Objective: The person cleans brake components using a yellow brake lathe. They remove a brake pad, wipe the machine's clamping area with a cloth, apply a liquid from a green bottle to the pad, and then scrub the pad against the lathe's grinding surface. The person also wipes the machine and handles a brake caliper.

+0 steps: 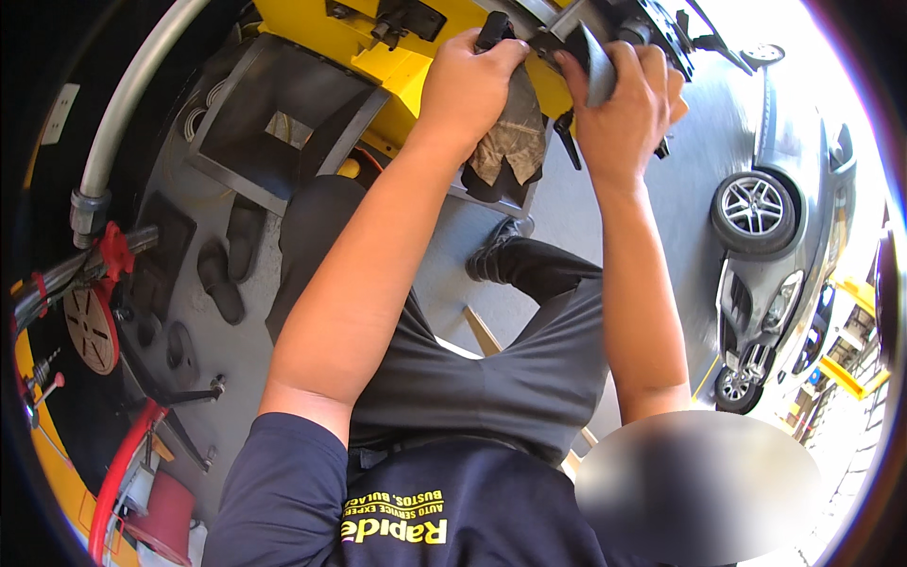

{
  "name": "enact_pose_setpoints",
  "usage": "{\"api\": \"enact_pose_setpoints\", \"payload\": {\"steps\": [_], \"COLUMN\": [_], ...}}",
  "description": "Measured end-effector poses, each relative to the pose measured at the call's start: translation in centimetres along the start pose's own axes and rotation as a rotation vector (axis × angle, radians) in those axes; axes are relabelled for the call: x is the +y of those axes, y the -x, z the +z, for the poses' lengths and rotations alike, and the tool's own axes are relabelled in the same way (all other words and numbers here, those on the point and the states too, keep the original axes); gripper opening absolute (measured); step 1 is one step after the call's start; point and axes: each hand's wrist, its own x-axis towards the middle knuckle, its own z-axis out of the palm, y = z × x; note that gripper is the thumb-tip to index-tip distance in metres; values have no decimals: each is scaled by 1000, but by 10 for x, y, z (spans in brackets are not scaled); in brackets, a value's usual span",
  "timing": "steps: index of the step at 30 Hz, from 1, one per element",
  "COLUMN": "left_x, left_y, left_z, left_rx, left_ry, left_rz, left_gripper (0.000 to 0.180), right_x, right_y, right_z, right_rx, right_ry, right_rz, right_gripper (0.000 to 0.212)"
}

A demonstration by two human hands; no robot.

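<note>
At the top centre, my left hand (472, 83) is closed with its thumb over a dark, short piece (493, 32). A grimy brown and black rag (510, 132) hangs down beside its fingers. My right hand (628, 118), just to the right, grips a flat grey plate-like piece (595, 68) between thumb and fingers; its exact kind I cannot make out. Both hands are at a yellow machine (402, 80) with dark metal parts. A black lever (568, 140) sticks down between the rag and my right hand.
An open grey metal bin (274, 132) stands left of my knee. Dark pipe elbows (221, 288) lie on the floor. Further left are a slotted disc (92, 326), a red hose (128, 472) and a vertical metal pipe (128, 113). A grey car (794, 227) is parked at the right.
</note>
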Motion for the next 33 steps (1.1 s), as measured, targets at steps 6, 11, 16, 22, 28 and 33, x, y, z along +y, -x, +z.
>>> {"api": "enact_pose_setpoints", "payload": {"steps": [6, 11, 16, 22, 28, 33], "left_x": [0, 4, 20, 13, 15, 3], "left_y": [0, 2, 10, 9, 9, 8], "left_z": [-4, 6, 5, 12, -5, -13], "left_rx": [16, 22, 78, 19, 47, 138], "left_ry": [-39, 48, 81, 92, -31, -29], "left_rz": [-30, -37, -63, -133, -129, -8], "left_gripper": [32, 30, 28, 27, 30, 33], "right_x": [-33, -24, -19, -7, 9, 28], "right_y": [-26, -42, -50, -29, 6, 63], "right_z": [-12, -22, -9, -26, -79, -139], "right_rx": [-60, -252, -184, -87, -202, -276], "right_ry": [-73, 19, 9, 0, -370, -825], "right_rz": [-19, -333, -365, -274, 61, 455], "right_gripper": [23, 29, 20, 10, 30, 32]}}
